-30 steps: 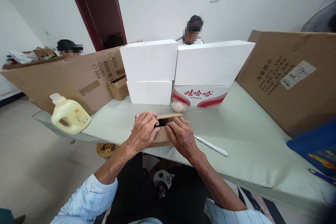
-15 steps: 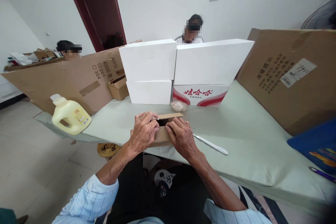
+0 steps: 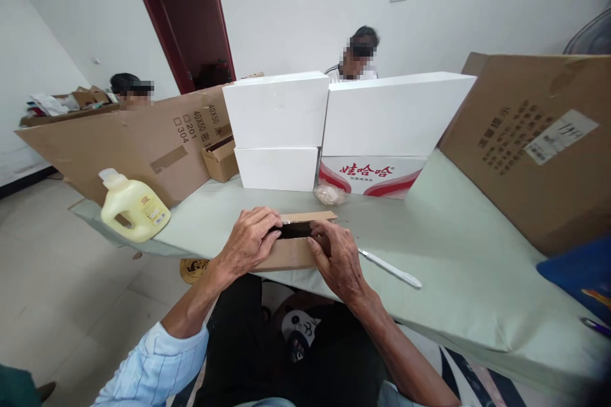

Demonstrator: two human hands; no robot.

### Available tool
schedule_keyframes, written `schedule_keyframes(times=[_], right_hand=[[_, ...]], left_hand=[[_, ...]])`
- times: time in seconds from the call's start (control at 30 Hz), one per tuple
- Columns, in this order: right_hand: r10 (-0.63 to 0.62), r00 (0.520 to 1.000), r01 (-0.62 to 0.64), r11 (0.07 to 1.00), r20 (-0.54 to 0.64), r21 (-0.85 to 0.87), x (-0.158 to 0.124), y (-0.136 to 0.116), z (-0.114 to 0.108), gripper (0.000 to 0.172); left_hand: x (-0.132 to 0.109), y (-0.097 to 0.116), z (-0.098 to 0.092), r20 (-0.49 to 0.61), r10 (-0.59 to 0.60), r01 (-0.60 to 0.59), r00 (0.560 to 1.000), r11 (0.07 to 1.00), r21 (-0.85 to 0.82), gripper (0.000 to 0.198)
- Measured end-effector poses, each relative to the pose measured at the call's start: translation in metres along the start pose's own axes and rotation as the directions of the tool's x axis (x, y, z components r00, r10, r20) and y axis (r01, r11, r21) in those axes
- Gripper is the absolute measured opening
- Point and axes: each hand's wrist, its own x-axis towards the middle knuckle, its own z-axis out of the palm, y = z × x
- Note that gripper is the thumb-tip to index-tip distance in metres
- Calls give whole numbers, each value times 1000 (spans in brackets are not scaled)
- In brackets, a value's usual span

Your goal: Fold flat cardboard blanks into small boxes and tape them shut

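Note:
A small brown cardboard box [image 3: 286,254] sits at the table's near edge, its top partly open over a dark inside. My left hand [image 3: 251,236] grips the box's left end, fingertips curled at the opening. On the right end, my right hand [image 3: 337,255] holds the rim between thumb and fingers. A flap stands up along the far side of the opening. Just right of my right hand lies a thin white-handled tool [image 3: 391,269], like a craft knife. Beyond the box is a crumpled clear plastic bundle [image 3: 329,194].
White boxes [image 3: 281,114] stand stacked at the back. Large cardboard panels stand left [image 3: 119,133] and right [image 3: 529,140]. A yellow jug [image 3: 136,206] is at the left, a small open carton [image 3: 220,159] behind it. A blue item [image 3: 582,273] and pen [image 3: 596,327] lie right. Two people sit beyond.
My hands have moved apart along the box, the left one leftward. The box's opening shows wider now. The whole view has shifted slightly.

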Motion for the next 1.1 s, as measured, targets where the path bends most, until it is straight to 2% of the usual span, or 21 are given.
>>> schedule_keyframes(times=[0.1,0.23,0.4,0.6,0.73,0.97,1.1], right_hand=[[-37,999,37,999,-13,-14,-5,-1,2,37],[-43,999,43,999,6,-34,-11,-2,3,35],[-55,998,55,998,-23,-30,-14,-1,4,36],[-75,996,73,997,-45,-34,-14,-2,4,31],[-86,995,85,996,-48,-39,-14,-4,4,30],[-90,995,88,996,-45,-30,-15,-7,1,27],[-95,993,93,995,-63,-31,-19,-10,-1,24]], left_hand=[[-3,-3,-4,8,8,-7,1000,999,-33,12],[-2,-4,-7,31,-14,15,999,999,-52,8],[6,-4,-2,108,58,-69,992,992,101,8],[6,-2,3,101,128,-148,987,965,217,24],[5,0,0,84,141,-156,986,967,204,26],[18,4,-12,159,22,-12,987,998,-64,22],[32,-7,-23,261,-108,174,959,954,-244,17]])
